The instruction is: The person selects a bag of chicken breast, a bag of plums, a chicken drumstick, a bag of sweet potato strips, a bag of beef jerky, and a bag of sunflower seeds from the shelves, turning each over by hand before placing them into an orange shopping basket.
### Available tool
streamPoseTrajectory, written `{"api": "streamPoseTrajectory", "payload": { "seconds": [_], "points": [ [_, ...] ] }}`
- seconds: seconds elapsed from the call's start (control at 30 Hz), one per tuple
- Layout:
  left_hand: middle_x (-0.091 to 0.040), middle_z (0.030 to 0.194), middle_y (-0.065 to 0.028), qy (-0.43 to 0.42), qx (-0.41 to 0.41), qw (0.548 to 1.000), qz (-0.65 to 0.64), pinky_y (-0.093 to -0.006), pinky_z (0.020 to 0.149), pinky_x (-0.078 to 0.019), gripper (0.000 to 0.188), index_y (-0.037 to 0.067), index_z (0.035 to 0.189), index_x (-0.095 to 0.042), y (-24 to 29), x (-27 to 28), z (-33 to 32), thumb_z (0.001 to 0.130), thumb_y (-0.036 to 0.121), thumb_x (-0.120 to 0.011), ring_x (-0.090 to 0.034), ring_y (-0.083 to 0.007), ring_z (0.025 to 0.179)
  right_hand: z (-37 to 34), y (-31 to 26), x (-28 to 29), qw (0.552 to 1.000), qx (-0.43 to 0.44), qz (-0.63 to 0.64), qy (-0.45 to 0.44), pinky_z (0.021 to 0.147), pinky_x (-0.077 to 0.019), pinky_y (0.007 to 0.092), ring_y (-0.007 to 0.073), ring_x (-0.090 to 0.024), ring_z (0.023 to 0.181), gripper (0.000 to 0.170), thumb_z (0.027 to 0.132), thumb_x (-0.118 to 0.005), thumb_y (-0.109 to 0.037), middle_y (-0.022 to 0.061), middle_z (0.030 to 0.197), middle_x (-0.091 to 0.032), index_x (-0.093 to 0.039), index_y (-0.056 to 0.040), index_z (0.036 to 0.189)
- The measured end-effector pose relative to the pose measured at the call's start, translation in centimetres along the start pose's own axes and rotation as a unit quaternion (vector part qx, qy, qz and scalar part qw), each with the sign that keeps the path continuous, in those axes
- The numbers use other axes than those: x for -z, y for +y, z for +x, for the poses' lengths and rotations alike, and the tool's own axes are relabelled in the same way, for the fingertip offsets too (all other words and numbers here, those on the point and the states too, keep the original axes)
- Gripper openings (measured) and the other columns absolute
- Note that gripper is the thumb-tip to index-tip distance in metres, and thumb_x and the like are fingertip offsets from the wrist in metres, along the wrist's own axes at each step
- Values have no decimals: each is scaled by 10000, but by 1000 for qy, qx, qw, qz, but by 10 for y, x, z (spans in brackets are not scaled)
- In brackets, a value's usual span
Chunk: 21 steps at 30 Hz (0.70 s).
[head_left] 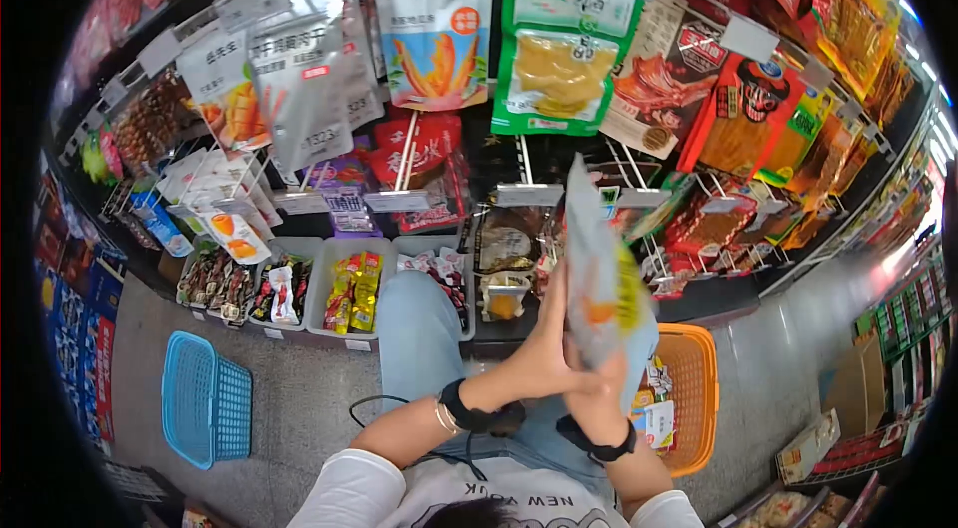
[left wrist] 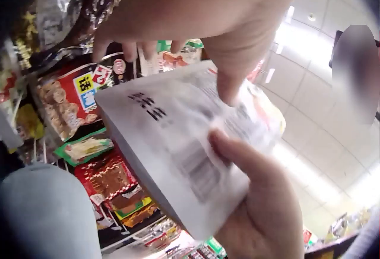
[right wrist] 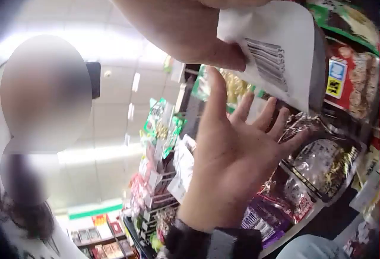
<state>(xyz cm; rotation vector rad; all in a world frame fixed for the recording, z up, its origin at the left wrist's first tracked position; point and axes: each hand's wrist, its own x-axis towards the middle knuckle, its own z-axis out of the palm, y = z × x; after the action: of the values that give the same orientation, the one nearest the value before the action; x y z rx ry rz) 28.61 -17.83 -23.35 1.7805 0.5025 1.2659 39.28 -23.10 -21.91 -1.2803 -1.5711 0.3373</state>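
Note:
A white snack pouch (head_left: 591, 273) stands nearly edge-on in front of the shelf in the head view; its printed back with a barcode shows in the left wrist view. My right hand (head_left: 601, 400) grips its lower edge, and in the right wrist view the thumb (right wrist: 228, 54) presses beside the barcode. My left hand (right wrist: 228, 146) is spread beside the pouch, palm showing and fingers extended, holding nothing. In the left wrist view its thumb overlaps the pouch's upper edge.
Hanging snack packets, including a green bag (head_left: 564, 49), fill the rack ahead. Below stand plastic bins (head_left: 317, 298) of small wrapped snacks. A blue basket (head_left: 180, 398) is on the floor at left. An orange basket (head_left: 705, 368) with several packets stands beside my right leg.

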Motion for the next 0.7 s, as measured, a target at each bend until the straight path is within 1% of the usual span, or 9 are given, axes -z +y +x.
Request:
{"api": "streamPoseTrajectory", "payload": {
  "seconds": [0.03, 0.13, 0.2, 0.3, 0.43, 0.53, 0.6, 0.67, 0.7],
  "points": [
    [-34, 1493, -249, -29, 59, 998, -13, -425, 1124, -94, 1356, -40, 1425, 85, 0, 6, -5, 570, 493, -823, -48, -341, 1402, 6, -12, -8, 999, 54, -10, 1, 1015, -346, 434, 384, -439, 1227, 580, 771, -598, -31, 268, 1314, -434, -398, 27, 1312],
    [-194, 1473, -214, -1, 46, 998, -31, -405, 1113, -159, 955, -51, 1425, -124, 22, 39, -5, 755, 294, -711, -171, -295, 1384, 25, -39, -25, 988, 143, -18, -64, 1070, -231, 519, 487, -247, 1318, 740, 736, -607, -45, 293, 1421, -268, -276, 3, 1396],
    [-464, 1317, -162, 154, 72, 974, -148, -354, 997, -373, 523, -63, 1326, -364, 37, 52, -3, 891, 162, -547, -466, -231, 1209, 36, -47, -33, 977, 175, -41, -112, 1085, -174, 532, 485, -179, 1346, 795, 716, -648, -68, 296, 1446, -217, -261, 10, 1406],
    [-567, 1179, -118, 290, 119, 920, -235, -311, 893, -448, 377, -50, 1226, -477, 36, 82, 2, 936, 188, -517, -560, -175, 1050, 57, -61, -36, 956, 224, -54, -179, 1098, -170, 495, 452, -142, 1373, 830, 713, -715, -141, 274, 1472, -190, -283, -2, 1408],
    [-604, 1103, -95, 315, 121, 909, -243, -295, 842, -475, 346, -38, 1174, -517, 46, 121, 13, 942, 217, -532, -585, -141, 973, 91, -59, -42, 963, 229, -76, -123, 1087, -212, 492, 463, -194, 1343, 834, 710, -734, -172, 258, 1455, -239, -296, -20, 1403],
    [-615, 1083, -90, 287, 122, 924, -220, -286, 813, -490, 341, -30, 1160, -527, 61, 141, 24, 929, 219, -553, -599, -133, 950, 119, -60, -45, 982, 121, 120, -77, 1040, -327, 436, 355, -409, 1261, 859, 702, -763, -154, 242, 1350, -412, -280, 19, 1392],
    [-622, 1072, -87, 265, 126, 931, -218, -286, 800, -500, 331, -21, 1156, -528, 66, 152, 34, 927, 218, -552, -613, -146, 943, 137, -56, -53, 926, 5, 358, -120, 868, -482, 308, 172, -585, 1038, 660, 739, -754, -100, 161, 1195, -567, -411, 34, 1287],
    [-632, 1046, -77, 240, 119, 944, -194, -271, 792, -494, 321, -16, 1119, -550, 70, 163, 46, 893, 204, -606, -611, -129, 922, 150, -60, -50, 893, -76, 398, -197, 806, -498, 265, 130, -611, 935, 483, 751, -744, -78, 111, 1075, -631, -519, 35, 1162],
    [-632, 1047, -79, 238, 108, 951, -166, -271, 798, -490, 323, -17, 1113, -552, 72, 168, 52, 884, 201, -620, -611, -128, 918, 154, -59, -53, 899, -60, 395, -178, 801, -498, 264, 128, -613, 917, 447, 751, -741, -75, 102, 1044, -640, -536, 35, 1133]
  ]
}}
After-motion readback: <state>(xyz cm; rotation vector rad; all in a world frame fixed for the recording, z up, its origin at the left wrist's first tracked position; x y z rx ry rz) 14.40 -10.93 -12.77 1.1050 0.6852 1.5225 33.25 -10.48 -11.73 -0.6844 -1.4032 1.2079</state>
